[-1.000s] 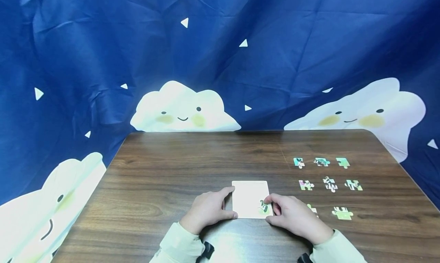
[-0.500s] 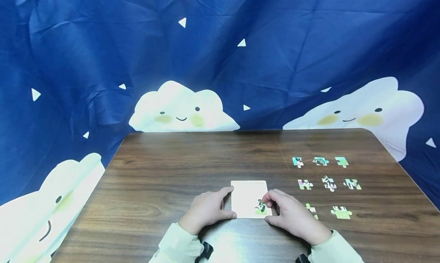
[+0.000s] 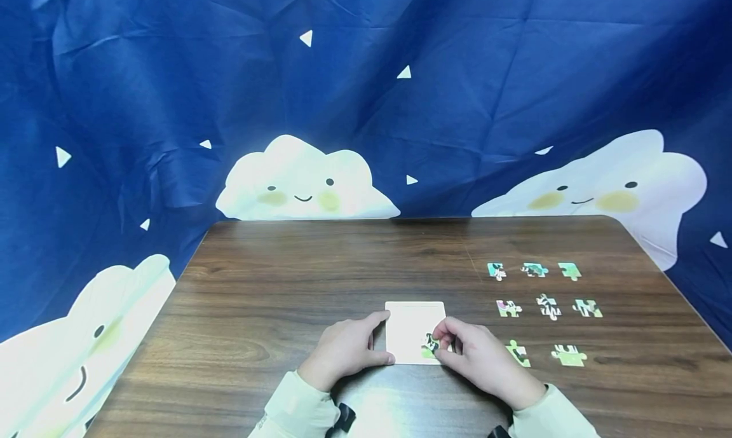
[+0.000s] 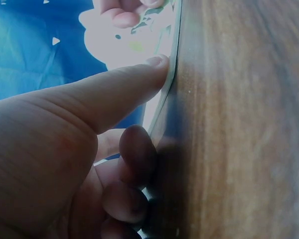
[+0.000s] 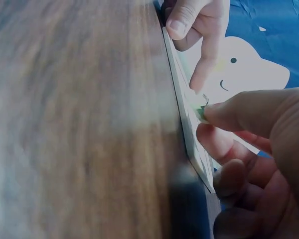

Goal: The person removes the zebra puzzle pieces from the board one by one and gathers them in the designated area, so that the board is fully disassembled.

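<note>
A square white puzzle tray (image 3: 405, 327) lies flat on the table in the head view. My left hand (image 3: 345, 349) holds its left side, thumb at the near corner and index finger toward the far corner. In the left wrist view the thumb (image 4: 139, 82) touches the tray's edge. My right hand (image 3: 486, 358) pinches a green, black and white jigsaw piece (image 3: 429, 346) over the tray's near right part. The right wrist view shows the piece (image 5: 201, 113) tilted at the thumb tip; its contact with the tray bottom is partly hidden.
Several loose jigsaw pieces lie in rows on the right of the wooden table (image 3: 274, 266), among them a green one (image 3: 569, 355) and a black-and-white one (image 3: 549, 307). One piece (image 3: 517, 353) lies close to the right hand. A blue cloud-print curtain (image 3: 366, 95) hangs behind.
My right hand has shifted slightly left with the jigsaw piece, and its thumb has come up from the tray's edge to the piece. The left hand stays in place.
</note>
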Action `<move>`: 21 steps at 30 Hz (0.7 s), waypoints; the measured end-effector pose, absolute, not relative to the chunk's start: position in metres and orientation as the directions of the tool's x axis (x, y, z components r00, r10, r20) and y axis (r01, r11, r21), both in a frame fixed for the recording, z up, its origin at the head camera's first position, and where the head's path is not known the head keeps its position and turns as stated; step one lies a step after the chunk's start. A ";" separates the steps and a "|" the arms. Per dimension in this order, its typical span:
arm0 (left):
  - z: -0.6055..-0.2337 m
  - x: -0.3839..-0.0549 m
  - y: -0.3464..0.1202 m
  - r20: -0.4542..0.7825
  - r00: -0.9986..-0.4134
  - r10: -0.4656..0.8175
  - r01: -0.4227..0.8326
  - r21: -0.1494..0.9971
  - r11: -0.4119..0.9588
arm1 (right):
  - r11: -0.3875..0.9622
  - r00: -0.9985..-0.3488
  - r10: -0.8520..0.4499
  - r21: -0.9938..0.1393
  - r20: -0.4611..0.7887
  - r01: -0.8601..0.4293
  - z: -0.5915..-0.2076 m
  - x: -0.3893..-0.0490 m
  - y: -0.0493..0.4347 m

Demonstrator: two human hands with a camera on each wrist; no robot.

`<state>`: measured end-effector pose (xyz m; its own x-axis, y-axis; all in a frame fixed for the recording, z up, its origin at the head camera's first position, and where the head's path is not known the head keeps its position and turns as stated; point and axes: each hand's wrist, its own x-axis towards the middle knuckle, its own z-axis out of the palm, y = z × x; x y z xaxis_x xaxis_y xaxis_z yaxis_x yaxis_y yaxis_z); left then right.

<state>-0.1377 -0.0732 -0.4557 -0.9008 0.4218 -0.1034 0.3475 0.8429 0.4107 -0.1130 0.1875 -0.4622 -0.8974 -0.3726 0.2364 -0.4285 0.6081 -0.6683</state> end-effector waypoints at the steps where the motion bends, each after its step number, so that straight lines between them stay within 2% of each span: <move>1: -0.456 -0.138 -0.073 -0.103 -0.901 0.422 0.348 0.412 0.842 | 0.605 -0.900 -0.366 -0.675 0.236 -0.422 -0.462 -0.113 0.187; 13: -0.453 -0.136 -0.071 -0.104 -0.896 0.431 0.353 0.422 0.835 | 0.572 -0.915 -0.217 -0.716 0.339 -0.401 -0.464 -0.108 0.197; 21: -0.454 -0.137 -0.073 -0.112 -0.899 0.423 0.344 0.416 0.842 | 0.549 -0.963 -0.106 -0.793 0.247 -0.264 -0.458 -0.101 0.209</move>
<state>-0.1367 -0.0731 -0.4543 -0.8992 0.4230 -0.1122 0.3440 0.8417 0.4161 -0.1009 0.2088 -0.4584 -0.9632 -0.1056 0.2473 -0.2638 0.5489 -0.7932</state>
